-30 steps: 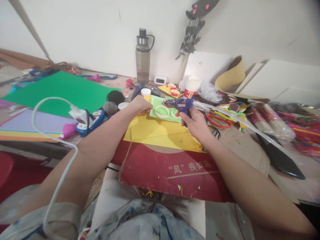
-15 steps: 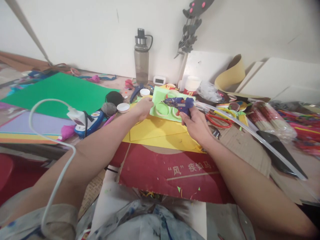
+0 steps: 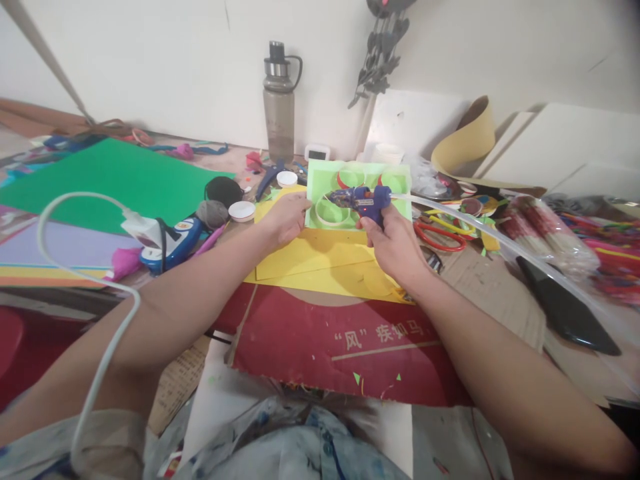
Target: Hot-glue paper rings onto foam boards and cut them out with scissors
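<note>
L hand (image 3: 289,217) pinched shut on grn card (image 3: 324,179) edge, R hand (image 3: 397,245) closed rnd glue gun (image 3: 369,201).

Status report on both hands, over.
Left hand pinching left edge of light-green rectangular card. Right hand gripping blue plastic glue gun. Gun hides part of card.

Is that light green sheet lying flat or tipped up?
Tipped up, it seems: the left hand holds the light green sheet, whose far edge partly hides the white cup.
</note>
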A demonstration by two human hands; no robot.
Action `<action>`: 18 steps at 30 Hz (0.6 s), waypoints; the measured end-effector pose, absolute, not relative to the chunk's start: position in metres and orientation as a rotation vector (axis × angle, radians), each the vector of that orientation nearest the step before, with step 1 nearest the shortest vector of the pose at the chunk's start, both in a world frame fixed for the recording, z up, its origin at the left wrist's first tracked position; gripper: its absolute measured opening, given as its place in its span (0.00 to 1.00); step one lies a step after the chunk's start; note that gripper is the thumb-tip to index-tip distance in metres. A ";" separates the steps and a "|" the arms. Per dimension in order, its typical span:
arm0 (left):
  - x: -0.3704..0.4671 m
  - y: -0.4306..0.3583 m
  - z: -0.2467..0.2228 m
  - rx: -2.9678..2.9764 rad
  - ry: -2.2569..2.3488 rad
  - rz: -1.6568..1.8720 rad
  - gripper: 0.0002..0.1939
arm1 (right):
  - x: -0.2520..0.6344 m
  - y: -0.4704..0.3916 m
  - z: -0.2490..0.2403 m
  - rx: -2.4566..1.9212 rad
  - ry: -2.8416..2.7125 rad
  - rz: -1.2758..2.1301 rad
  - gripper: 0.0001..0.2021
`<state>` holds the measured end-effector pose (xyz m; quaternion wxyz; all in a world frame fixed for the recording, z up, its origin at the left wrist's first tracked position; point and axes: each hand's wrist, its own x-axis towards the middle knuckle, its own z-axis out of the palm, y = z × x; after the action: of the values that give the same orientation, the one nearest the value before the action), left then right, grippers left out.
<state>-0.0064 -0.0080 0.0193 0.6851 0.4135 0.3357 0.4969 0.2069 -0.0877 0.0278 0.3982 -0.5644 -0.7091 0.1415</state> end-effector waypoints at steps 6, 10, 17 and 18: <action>-0.003 -0.012 0.020 0.917 0.744 1.133 0.16 | 0.209 -0.086 0.026 -1.432 -1.776 0.332 0.13; -0.003 -0.014 0.022 0.921 0.724 1.124 0.16 | 0.207 -0.088 0.029 -1.494 -1.771 0.353 0.13; -0.002 -0.013 0.022 0.917 0.685 1.159 0.17 | 0.202 -0.090 0.028 -1.454 -1.784 0.418 0.14; -0.002 -0.012 0.022 0.916 0.686 1.168 0.17 | 0.201 -0.090 0.027 -1.441 -1.788 0.429 0.14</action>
<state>-0.0023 -0.0124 0.0224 0.6839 0.4088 0.3058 0.5212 0.2014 -0.0900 0.0273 0.3920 -0.5676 -0.7040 0.1690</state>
